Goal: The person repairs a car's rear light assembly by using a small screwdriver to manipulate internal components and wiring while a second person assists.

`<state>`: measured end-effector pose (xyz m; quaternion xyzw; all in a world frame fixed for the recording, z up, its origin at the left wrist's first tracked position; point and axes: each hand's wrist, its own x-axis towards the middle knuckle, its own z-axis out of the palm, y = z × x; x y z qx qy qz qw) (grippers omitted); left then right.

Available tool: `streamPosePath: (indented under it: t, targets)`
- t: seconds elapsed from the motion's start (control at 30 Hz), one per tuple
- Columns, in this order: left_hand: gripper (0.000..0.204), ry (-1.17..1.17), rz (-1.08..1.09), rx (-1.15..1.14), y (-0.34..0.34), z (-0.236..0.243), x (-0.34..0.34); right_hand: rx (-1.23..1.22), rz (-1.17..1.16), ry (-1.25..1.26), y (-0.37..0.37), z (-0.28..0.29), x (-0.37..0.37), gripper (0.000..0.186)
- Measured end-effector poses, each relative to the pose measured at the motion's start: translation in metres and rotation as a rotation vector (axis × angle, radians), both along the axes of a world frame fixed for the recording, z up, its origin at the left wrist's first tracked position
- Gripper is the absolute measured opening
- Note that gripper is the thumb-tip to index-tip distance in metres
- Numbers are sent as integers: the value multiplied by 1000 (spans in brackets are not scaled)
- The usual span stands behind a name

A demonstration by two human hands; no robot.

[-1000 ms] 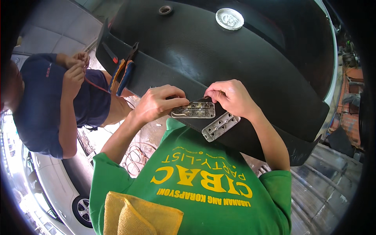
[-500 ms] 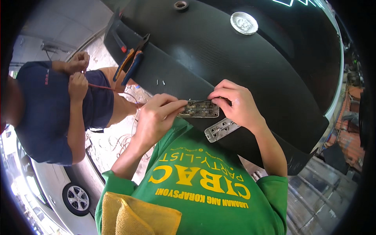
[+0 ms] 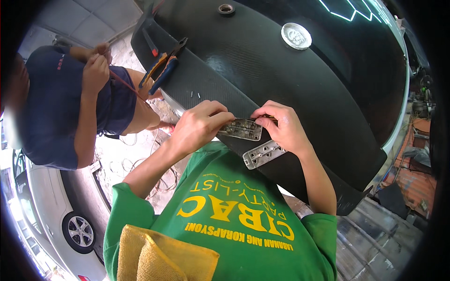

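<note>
An opened small housing point(image 3: 243, 131) with intricate internal parts lies on the dark textured car panel point(image 3: 281, 75). My left hand point(image 3: 200, 125) has its fingers curled onto the housing's upper left edge; what is between the fingertips is hard to make out. My right hand point(image 3: 281, 129) pinches a thin dark strip at the housing's upper right edge. A separate pale metal plate with slots point(image 3: 262, 154) lies just below, under my right hand. Pliers with blue-orange handles point(image 3: 166, 70) rest up to the left, near two tiny silver pieces point(image 3: 198, 95).
A dark roll point(image 3: 226, 9), a white disc point(image 3: 296, 36) and a red-tipped tool point(image 3: 151, 44) sit on the panel. A co-worker point(image 3: 61, 107) in navy stands left, fingering a red cord. A white car point(image 3: 47, 196) is behind them; corrugated metal sheeting point(image 3: 365, 243) lies right.
Both hands stay at the housing with small finger shifts; the left has moved slightly toward the right. The co-worker's hands move along the cord. The whole view has shifted a little.
</note>
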<state>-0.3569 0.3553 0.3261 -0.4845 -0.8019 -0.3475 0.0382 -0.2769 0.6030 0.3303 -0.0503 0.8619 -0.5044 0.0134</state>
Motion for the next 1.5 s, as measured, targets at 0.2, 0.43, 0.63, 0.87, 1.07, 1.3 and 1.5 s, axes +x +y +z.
streamPosePath:
  t: [0.2,0.43,0.63,0.87,1.07,1.3,1.5]
  targets:
    - [16,94,-26,-62,5,1,0,70,-51,84,-3,2,8,13]
    - [13,150,-22,-167,11,7,2,281,-86,48,-13,15,20,33]
    - [15,191,21,-102,14,2,2,385,-116,28,-16,20,18,49]
    - [21,281,215,45,25,11,10,507,-167,318,-23,26,25,43]
    - [20,289,290,79,37,23,39,635,-138,449,-15,48,47,44]
    - [10,238,519,64,50,13,82,688,-34,395,-19,56,66,46]
    - [12,49,635,63,53,-1,96,657,19,369,-18,41,70,46]
